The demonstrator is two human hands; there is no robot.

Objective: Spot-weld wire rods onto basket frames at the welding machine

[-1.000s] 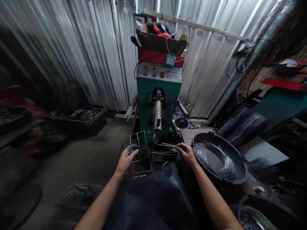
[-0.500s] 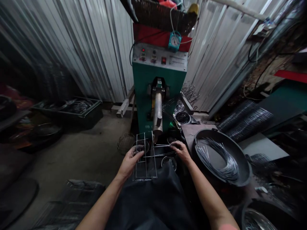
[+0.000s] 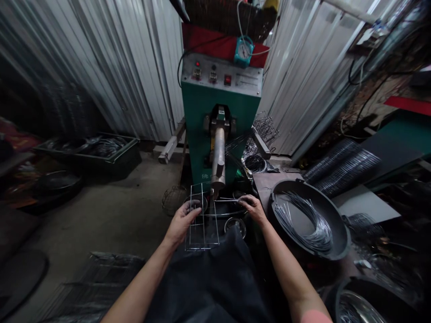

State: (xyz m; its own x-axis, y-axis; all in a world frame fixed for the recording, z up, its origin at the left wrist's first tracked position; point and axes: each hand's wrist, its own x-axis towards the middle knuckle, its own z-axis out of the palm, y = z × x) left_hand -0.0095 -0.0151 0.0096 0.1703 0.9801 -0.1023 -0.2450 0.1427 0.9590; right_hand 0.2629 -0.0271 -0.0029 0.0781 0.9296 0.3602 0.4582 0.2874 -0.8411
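Note:
My left hand (image 3: 183, 220) is closed on the left side of a rectangular wire frame (image 3: 204, 225), which stands upright below the metal arm (image 3: 219, 154) of a green machine (image 3: 195, 116). Thin wires (image 3: 226, 199) are pinched in my right hand (image 3: 253, 208), and their left ends reach to the tip of that arm, close to the frame's right side. Whether the wires touch the frame is too small to tell.
A round black pan (image 3: 343, 244) with curved wires sits on a stand at the right. Stacked wire racks (image 3: 97, 282) lie at lower left, and a green bin (image 3: 124, 157) stands behind them. Dark cloth (image 3: 208, 287) covers my lap.
The view has shifted slightly, so the machine appears a little further left and higher. Both hands keep their hold, and the wires in my right hand sit nearly the same beside the frame.

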